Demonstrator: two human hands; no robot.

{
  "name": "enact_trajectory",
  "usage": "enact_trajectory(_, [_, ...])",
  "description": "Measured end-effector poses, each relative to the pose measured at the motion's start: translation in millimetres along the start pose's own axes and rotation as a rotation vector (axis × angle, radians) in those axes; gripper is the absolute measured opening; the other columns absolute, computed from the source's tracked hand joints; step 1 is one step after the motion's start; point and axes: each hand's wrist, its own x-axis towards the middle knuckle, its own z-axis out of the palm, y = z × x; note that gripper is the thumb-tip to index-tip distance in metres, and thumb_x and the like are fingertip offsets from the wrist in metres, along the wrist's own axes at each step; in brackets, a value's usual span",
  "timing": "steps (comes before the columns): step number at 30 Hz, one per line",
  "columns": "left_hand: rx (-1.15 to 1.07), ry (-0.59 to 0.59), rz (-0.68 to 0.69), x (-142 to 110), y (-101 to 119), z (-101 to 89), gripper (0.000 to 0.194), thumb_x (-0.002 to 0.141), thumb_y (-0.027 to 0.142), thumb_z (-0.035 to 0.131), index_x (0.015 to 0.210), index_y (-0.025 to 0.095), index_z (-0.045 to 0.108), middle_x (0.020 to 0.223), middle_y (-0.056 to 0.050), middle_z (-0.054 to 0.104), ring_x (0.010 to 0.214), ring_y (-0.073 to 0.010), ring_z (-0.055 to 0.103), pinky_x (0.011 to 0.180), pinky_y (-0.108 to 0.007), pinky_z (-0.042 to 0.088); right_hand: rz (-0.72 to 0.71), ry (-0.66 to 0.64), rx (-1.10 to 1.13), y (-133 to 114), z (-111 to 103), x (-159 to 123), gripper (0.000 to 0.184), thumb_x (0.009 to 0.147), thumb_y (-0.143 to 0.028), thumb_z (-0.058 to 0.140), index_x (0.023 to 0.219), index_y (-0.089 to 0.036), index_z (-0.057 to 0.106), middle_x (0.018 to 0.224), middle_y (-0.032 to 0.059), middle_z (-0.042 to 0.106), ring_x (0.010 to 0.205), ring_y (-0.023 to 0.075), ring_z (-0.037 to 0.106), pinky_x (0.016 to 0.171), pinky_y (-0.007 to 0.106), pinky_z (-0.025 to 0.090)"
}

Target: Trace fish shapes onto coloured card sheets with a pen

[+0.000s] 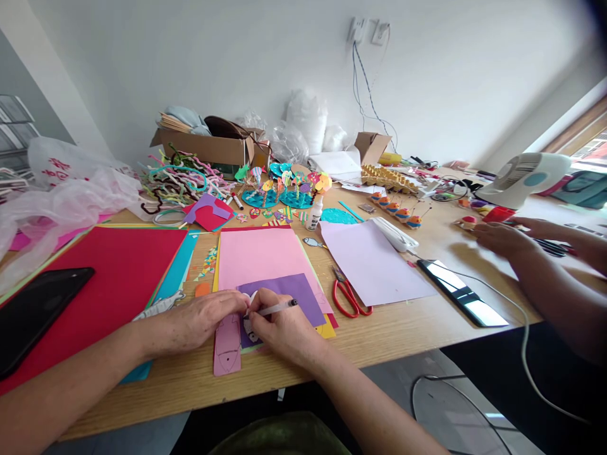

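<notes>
My right hand [279, 328] is closed round a thin grey pen [279, 308], its tip down on a small white paper cut-out [250, 328] that lies on a purple sheet [289, 294]. My left hand [208, 316] lies beside it, fingertips pressed on the cut-out's edge and holding it flat. A pink paper fish shape [227, 346] lies just below my hands, near the table's front edge. The purple sheet rests on a pink sheet [258, 256] stacked over yellow and red card.
Red scissors [348, 296] lie right of the sheets, next to a lilac sheet [370, 262]. Red card [109, 278] with a black phone [35, 309] is at left. Another person's hands [502, 239] work at right, near a phone [462, 292] on a cable. Boxes, pipe cleaners and paper crafts crowd the back.
</notes>
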Motion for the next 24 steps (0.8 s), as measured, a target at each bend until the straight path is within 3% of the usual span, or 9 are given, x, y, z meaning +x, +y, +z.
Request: enact_trajectory(24, [-0.087, -0.029, 0.021, 3, 2, 0.4, 0.034, 0.096, 0.008, 0.032, 0.117, 0.023, 0.055, 0.123, -0.004, 0.057, 0.116, -0.019, 0.052, 0.101, -0.033, 0.039, 0.044, -0.047, -0.008, -11, -7, -6, 0.016, 0.072, -0.006, 0.051, 0.067, -0.021, 0.049, 0.057, -0.0059, 0.049, 0.052, 0.01, 0.042, 0.05, 0.02, 0.03])
